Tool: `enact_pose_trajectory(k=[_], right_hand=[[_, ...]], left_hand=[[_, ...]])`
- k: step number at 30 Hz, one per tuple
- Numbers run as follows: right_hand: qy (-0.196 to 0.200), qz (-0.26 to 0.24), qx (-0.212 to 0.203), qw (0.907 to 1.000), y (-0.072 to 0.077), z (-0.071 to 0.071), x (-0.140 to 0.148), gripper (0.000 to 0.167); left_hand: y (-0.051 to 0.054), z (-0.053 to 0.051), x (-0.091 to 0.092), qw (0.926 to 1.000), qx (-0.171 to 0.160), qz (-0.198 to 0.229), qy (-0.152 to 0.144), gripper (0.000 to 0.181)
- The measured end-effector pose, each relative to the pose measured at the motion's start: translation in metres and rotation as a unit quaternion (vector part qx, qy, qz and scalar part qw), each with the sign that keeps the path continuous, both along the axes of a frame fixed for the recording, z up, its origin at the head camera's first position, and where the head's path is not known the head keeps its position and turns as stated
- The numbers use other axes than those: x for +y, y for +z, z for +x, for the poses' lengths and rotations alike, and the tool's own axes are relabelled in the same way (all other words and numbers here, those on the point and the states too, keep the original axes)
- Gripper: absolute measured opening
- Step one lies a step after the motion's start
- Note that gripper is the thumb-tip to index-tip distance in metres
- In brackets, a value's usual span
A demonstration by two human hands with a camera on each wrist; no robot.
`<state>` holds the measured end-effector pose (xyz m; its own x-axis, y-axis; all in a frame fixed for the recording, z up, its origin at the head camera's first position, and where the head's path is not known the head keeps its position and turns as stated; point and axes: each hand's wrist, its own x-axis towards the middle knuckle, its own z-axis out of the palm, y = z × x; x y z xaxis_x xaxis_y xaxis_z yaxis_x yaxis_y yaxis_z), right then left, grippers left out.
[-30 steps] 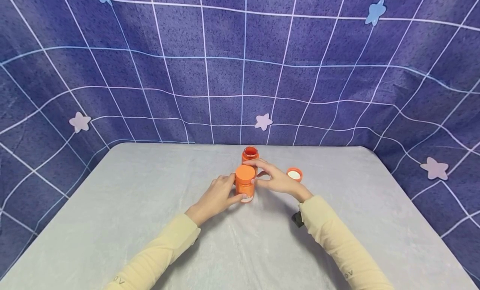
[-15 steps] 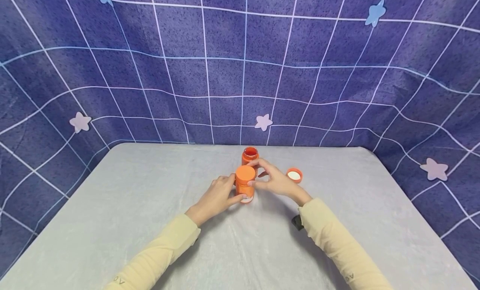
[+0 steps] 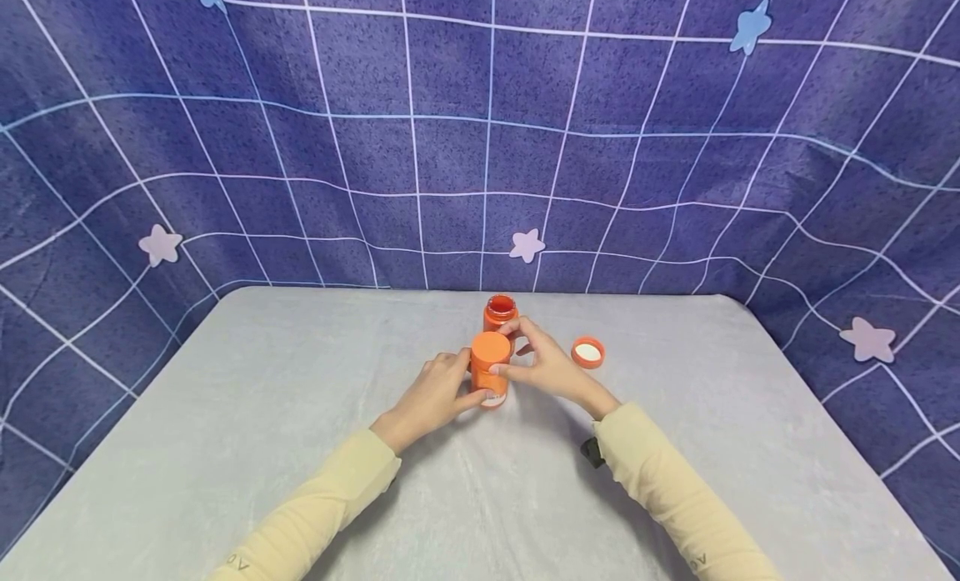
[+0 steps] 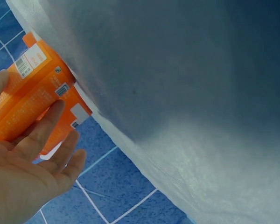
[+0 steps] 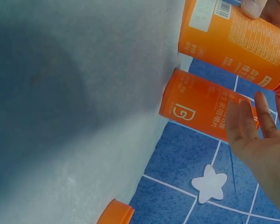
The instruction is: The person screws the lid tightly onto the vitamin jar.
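An orange bottle with its lid on [image 3: 490,378] stands upright on the table, a white label low on its side. My left hand [image 3: 429,398] grips its lower body, thumb at the front and fingers behind. At the lid, my right hand [image 3: 551,366] pinches the rim between thumb and fingers. Just behind stands a second orange bottle [image 3: 498,314], uncapped, its mouth facing up. In the right wrist view that second bottle [image 5: 200,105] is beside the gripped bottle [image 5: 233,42], near my right fingers.
A loose orange lid [image 3: 588,353] lies with its white inside up, to the right of my right hand. A grey cloth covers the table [image 3: 300,356]. Behind it hangs a blue curtain [image 3: 450,147] with grid lines and stars. Something dark [image 3: 592,453] shows under my right cuff.
My right thumb has slid leftward across the front of the lid, and the right wrist has turned slightly. The left hand and both bottles have stayed in place.
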<state>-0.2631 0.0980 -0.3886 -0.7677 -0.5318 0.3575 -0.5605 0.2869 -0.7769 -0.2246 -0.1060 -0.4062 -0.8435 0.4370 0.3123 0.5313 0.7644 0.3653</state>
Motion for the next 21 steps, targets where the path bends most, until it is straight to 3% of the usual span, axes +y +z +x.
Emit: enact_pose_trajectory(k=[5, 12, 21], right_hand=[[0.005, 0.002, 0.006, 1.0, 0.001, 0.001, 0.0, 0.047], [0.04, 0.019, 0.004, 0.999, 0.005, -0.002, 0.003, 0.052], [0.092, 0.034, -0.014, 0.9951, 0.022, 0.004, 0.007, 0.051]], left_hand=[[0.0, 0.0, 0.0, 1.0, 0.0, -0.001, 0.001, 0.054], [-0.001, 0.0, 0.0, 1.0, -0.001, -0.001, 0.002, 0.056], [-0.001, -0.001, 0.0, 1.0, -0.004, -0.002, 0.003, 0.06]])
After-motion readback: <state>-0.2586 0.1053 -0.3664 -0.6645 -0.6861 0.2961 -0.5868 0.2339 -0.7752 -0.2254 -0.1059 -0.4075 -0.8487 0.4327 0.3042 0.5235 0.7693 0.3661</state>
